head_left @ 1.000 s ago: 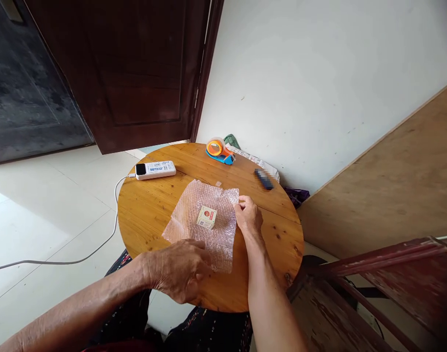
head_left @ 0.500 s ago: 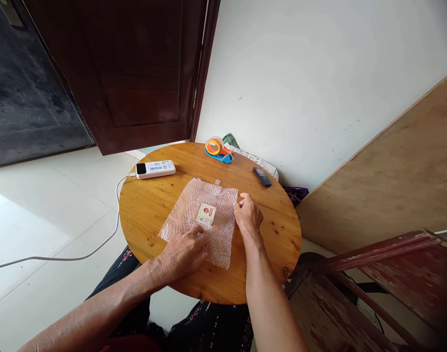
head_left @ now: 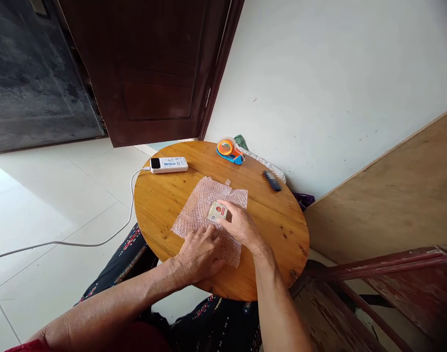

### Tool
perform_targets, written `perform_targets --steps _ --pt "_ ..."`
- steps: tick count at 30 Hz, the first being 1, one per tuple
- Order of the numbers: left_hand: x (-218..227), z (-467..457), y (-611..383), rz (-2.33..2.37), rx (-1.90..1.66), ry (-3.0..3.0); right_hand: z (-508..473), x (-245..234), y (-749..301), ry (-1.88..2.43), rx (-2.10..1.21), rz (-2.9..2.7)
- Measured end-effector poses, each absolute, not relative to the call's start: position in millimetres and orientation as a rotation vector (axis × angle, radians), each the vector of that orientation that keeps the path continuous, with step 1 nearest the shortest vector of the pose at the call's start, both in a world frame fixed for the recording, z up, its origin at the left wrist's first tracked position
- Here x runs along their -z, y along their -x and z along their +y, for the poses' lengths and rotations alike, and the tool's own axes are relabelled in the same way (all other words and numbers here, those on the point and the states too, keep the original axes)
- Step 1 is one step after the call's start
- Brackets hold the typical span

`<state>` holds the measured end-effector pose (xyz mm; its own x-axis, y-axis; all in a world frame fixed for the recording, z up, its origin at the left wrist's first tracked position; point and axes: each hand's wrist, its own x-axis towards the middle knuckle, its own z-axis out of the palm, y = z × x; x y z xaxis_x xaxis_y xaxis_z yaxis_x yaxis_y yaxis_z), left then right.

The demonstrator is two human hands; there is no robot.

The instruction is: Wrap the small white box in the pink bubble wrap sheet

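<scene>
My right hand [head_left: 240,226], at frame centre, has its fingertips on the small tan cardboard box with a red seal [head_left: 216,211]. I cannot tell whether they clasp it. The box lies just up-left of that hand on the clear bubble-wrap sheet [head_left: 198,201]. My left hand [head_left: 201,252] presses flat and open on the sheet's lower edge.

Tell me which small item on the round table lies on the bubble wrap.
The small box with the red mark, touched by the right hand; the white power bank, tape dispenser and dark stick sit on the bare table.
</scene>
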<state>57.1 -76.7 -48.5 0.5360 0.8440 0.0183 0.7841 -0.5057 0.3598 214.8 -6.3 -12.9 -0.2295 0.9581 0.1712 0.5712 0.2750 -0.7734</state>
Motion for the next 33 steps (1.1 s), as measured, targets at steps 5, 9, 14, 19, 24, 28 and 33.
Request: perform_targets --steps 5,9,14,19,24,28,33 --pt "46.4 -78.0 -57.2 1.336 -0.304 -2.453 -29.3 12.9 -257.5 1.526 -0.391 -1.733" --pt "44.1 -78.8 -57.2 1.334 -0.297 -2.464 -43.7 25.5 -311.3 1.809 -0.255 -1.696" --pt "45.3 -78.2 -58.9 1.363 -0.302 -2.483 -57.9 45.0 -330.1 1.859 -0.014 -1.706" --pt "44.6 -76.2 -60.2 1.352 -0.292 -2.485 -61.5 33.5 -289.3 1.546 0.165 -1.786" --pt "33.9 -74.0 -53.5 1.294 -0.271 -2.429 -44.5 36.7 -240.1 1.381 -0.025 -2.070" --pt "17.5 -60.5 -44.4 1.222 -0.372 -2.406 -22.8 51.9 -227.9 1.403 -0.063 -2.173" --pt "10.2 -27.5 -37.6 1.325 -0.375 -2.576 -10.4 68.9 -232.0 1.483 -0.019 -2.227"
